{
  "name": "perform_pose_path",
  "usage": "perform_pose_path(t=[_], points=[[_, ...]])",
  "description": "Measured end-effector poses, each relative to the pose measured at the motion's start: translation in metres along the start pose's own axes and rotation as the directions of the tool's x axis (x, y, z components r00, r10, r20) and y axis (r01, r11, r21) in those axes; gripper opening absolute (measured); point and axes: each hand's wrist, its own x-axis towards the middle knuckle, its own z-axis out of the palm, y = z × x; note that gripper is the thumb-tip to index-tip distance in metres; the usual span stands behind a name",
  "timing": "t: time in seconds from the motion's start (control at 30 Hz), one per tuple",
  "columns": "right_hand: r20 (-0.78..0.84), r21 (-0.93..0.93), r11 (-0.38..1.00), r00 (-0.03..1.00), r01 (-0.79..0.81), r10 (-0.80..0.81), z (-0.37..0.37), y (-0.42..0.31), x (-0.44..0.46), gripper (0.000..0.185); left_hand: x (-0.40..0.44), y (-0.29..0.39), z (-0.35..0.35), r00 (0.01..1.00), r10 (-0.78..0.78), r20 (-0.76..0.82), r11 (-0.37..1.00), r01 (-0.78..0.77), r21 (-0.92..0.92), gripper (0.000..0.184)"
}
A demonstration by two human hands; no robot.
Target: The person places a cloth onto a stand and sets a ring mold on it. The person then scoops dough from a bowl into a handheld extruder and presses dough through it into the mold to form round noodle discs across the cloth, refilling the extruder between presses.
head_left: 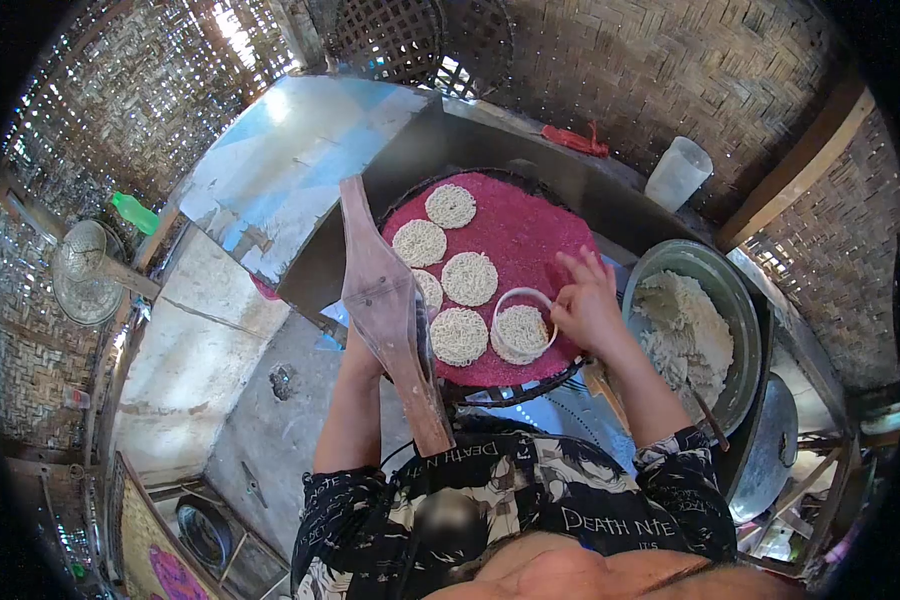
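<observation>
My right hand pinches the rim of a white ring mould, its other fingers raised. Inside the ring lies a round cake of thin, pale noodle strands. Several similar noodle rounds rest to its left and above it on a round tray covered in dark pink cloth. A long wooden tool with a wide middle slants over the tray's left side and partly covers one round. My left hand is mostly behind this tool, and its fingers are hidden, so its grip does not show.
To the right stands a large metal basin with pale dough or flour inside. A translucent plastic container and a red bag sit on the back ledge. A blue-white slab lies at upper left; woven walls surround the space.
</observation>
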Motion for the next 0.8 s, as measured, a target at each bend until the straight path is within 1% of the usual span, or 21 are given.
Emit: perform_pose_path(t=[0.07,0.13,0.2,0.27,0.3,0.33,0.4,0.5,0.57,0.6,0.67,0.7,0.73,0.77,0.8], points=[[-0.046,-0.011,0.999,0.998,-0.042,0.042,-0.003,0.007,0.009,0.016,-0.004,0.008,0.004,1.000,0.014,-0.021,0.999,-0.013,0.032,0.023],[-0.105,-0.032,0.995,0.991,-0.090,0.086,-0.003,0.017,0.019,0.016,-0.004,0.008,0.005,0.999,0.040,-0.008,0.994,-0.039,0.103,0.024],[-0.134,-0.093,0.986,0.983,-0.135,0.122,0.002,0.025,0.030,0.018,-0.001,0.003,0.001,0.996,0.081,0.036,0.974,-0.087,0.211,0.025],[-0.155,-0.140,0.974,0.976,-0.176,0.154,0.009,0.029,0.039,0.019,0.008,-0.021,-0.020,0.995,0.083,0.046,0.974,-0.091,0.207,0.026],[-0.157,-0.146,0.974,0.976,-0.173,0.150,0.013,0.030,0.042,0.019,0.011,-0.019,-0.020,0.995,0.084,0.050,0.974,-0.092,0.206,0.027],[-0.158,-0.153,0.974,0.977,-0.170,0.145,0.018,0.031,0.044,0.019,0.009,-0.018,-0.018,0.999,0.036,0.016,0.993,-0.038,0.112,0.022],[-0.158,-0.151,0.975,0.978,-0.161,0.137,0.024,0.031,0.047,0.020,-0.001,0.009,0.009,0.997,-0.071,-0.037,0.994,0.067,-0.082,0.013],[-0.174,-0.132,0.979,0.976,-0.153,0.129,0.027,0.031,0.049,0.026,-0.005,0.020,0.014,0.992,-0.124,-0.024,0.988,0.122,-0.092,0.011],[-0.212,-0.127,0.979,0.969,-0.158,0.128,0.023,0.033,0.048,0.032,-0.004,0.012,0.008,0.997,-0.065,-0.031,0.998,0.065,0.003,0.012],[-0.279,-0.113,0.975,0.948,-0.191,0.153,0.022,0.037,0.047,0.036,-0.004,0.010,0.005,0.999,-0.035,-0.031,0.998,0.037,0.051,0.012],[-0.410,-0.083,0.963,0.890,-0.256,0.201,0.017,0.052,0.044,0.045,-0.005,0.012,0.001,0.999,0.053,0.012,0.947,-0.054,0.317,0.013],[-0.469,-0.138,0.961,0.871,-0.238,0.148,0.018,0.068,0.042,0.052,-0.006,0.014,0.001,0.995,0.091,0.044,0.893,-0.101,0.439,0.013],[-0.351,0.027,0.953,0.890,-0.301,0.291,0.019,0.081,0.038,0.051,-0.006,0.016,0.002,0.999,0.026,0.021,0.954,-0.031,0.299,0.014],[-0.207,0.182,0.908,0.888,-0.377,0.410,0.015,0.085,0.035,0.050,-0.006,0.018,0.004,0.999,-0.044,0.008,0.988,0.042,0.150,0.014],[-0.048,0.321,0.829,0.866,-0.459,0.498,0.010,0.091,0.030,0.048,-0.005,0.020,0.006,0.993,-0.114,0.009,0.993,0.114,-0.001,0.014]])
